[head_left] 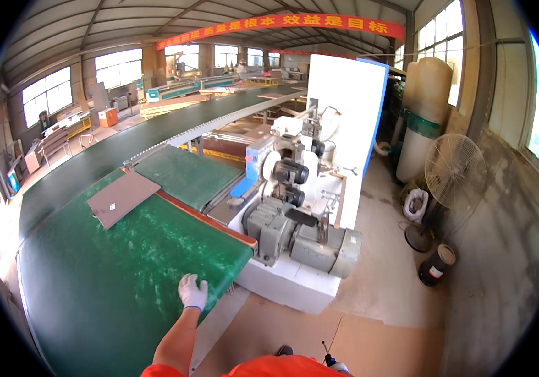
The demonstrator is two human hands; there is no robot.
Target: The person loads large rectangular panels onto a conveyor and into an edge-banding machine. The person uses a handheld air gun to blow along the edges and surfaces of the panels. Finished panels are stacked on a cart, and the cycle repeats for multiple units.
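My left hand (192, 293), in a white glove, lies on the green conveyor belt (93, 295) near its right edge. Its fingers are extended and nothing is in them. Farther up the belt, a flat brown panel (123, 196) with a small white label lies at an angle, out of reach of the hand. At the bottom edge, only a bit of my white-gloved right hand (340, 367) shows, beside a slim black tool (329, 359) with a thin upright tip. Its fingers are mostly hidden, so I cannot see whether they grip the tool.
A white machine with grey motors (269, 231) stands right of the belt, past a reddish-brown rail (206, 220). A second long dark conveyor (106, 154) runs behind. A floor fan (455, 171), a black bucket (436, 267) and a dust collector (426, 119) stand at right.
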